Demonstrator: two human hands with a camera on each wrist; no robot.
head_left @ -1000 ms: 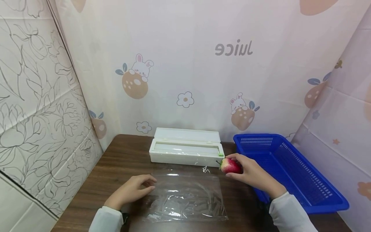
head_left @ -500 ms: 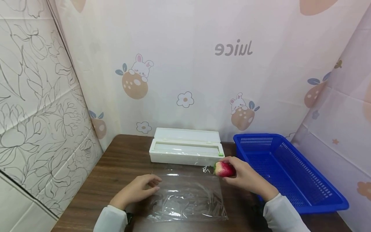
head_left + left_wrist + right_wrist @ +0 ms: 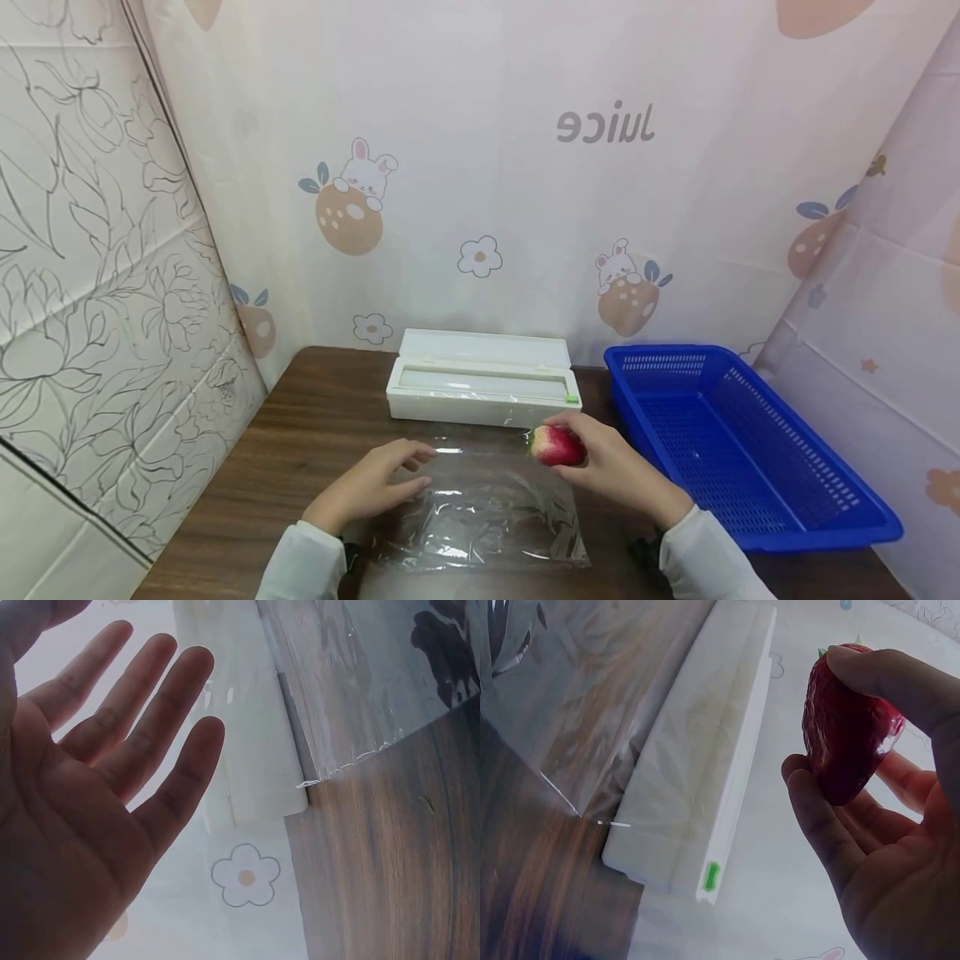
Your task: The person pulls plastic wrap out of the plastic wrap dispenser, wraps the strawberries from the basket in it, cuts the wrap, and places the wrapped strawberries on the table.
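My right hand (image 3: 618,469) grips a red strawberry (image 3: 558,446) between thumb and fingers, its pale, green-leaved end pointing left. In the right wrist view the strawberry (image 3: 846,727) looks glossy and dark red. A clear sheet of plastic wrap (image 3: 487,517) lies across the table in front, wrinkled and shiny; the strawberry overlaps its far right corner in the head view. By the left edge of the wrap is my left hand (image 3: 372,485), holding nothing. Its fingers (image 3: 169,712) are spread and slightly bent in the left wrist view.
Behind the wrap stands a white cling film dispenser box (image 3: 483,408), its lid raised and a green slider (image 3: 572,399) at its right end. A blue perforated basket (image 3: 750,450) sits on the right of the wooden table (image 3: 247,500). Patterned curtains (image 3: 480,167) enclose the table.
My right hand has carried the strawberry left, away from the basket and toward the wrap. My left hand has shifted right and slightly farther forward. The wrap, box and basket stay put.
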